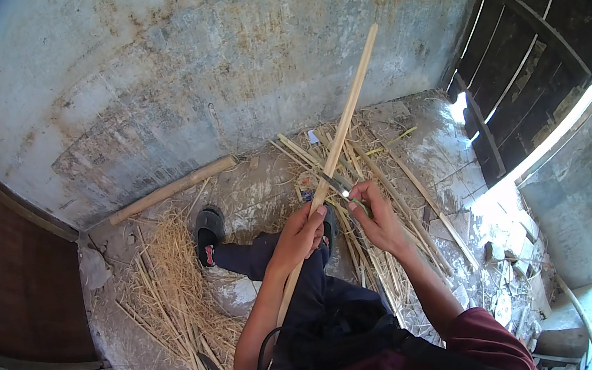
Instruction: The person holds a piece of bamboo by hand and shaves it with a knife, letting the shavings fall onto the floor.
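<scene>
My left hand [299, 236] is wrapped round a long pale bamboo strip [351, 104]. The strip slants from beside my left forearm, across my thigh, up toward the wall. In my right hand [380, 220] is a knife with a green handle, gripped with the thumb on top. Its metal blade [335, 183] lies against or very close to the strip, just beyond my left fingers; whether it cuts into the wood I cannot tell. Beneath the hands my legs are bent, and a dark shoe [208, 227] shows on the left.
Shavings and thin strips [184, 278] lie heaped on the floor at left. More bamboo strips [412, 217] are scattered at right. A thick bamboo pole [174, 189] rests along the stained wall [217, 66]. Rubble [516, 248] and a dark plank door [522, 59] stand at right.
</scene>
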A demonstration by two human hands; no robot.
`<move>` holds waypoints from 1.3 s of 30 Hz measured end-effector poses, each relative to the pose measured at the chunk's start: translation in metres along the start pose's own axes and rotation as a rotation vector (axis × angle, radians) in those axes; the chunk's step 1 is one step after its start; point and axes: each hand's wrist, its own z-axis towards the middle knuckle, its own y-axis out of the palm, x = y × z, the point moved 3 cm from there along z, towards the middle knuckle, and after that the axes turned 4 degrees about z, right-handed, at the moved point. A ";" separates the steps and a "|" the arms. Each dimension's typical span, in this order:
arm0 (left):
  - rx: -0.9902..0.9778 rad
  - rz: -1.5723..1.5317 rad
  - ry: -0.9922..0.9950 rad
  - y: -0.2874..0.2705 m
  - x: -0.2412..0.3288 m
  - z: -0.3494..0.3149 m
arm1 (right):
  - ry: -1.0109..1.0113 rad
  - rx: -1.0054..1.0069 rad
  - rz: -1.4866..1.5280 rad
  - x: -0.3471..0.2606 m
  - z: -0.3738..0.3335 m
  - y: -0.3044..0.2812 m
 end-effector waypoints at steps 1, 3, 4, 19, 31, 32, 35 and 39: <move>0.000 0.001 0.002 0.001 0.001 -0.001 | 0.050 -0.001 0.027 0.000 0.000 0.000; 0.007 0.031 0.013 0.005 0.005 -0.002 | 0.029 -0.009 0.005 0.009 0.000 0.002; 0.006 0.031 0.013 0.007 0.006 -0.001 | 0.008 -0.019 -0.015 0.011 0.001 0.002; 0.075 0.067 0.042 0.009 0.001 -0.001 | 0.068 -0.040 -0.086 0.010 0.003 0.002; 0.034 0.020 0.057 0.005 -0.009 0.001 | -0.018 -0.102 -0.154 -0.005 0.000 0.002; 0.033 0.044 0.065 0.006 -0.008 -0.001 | -0.016 -0.103 -0.154 -0.003 0.000 0.002; 0.023 0.084 0.085 0.004 -0.010 -0.001 | -0.113 -0.061 -0.095 -0.003 0.000 0.003; -0.066 -0.007 0.067 0.001 -0.012 0.000 | -0.279 -0.015 -0.146 -0.003 0.000 0.002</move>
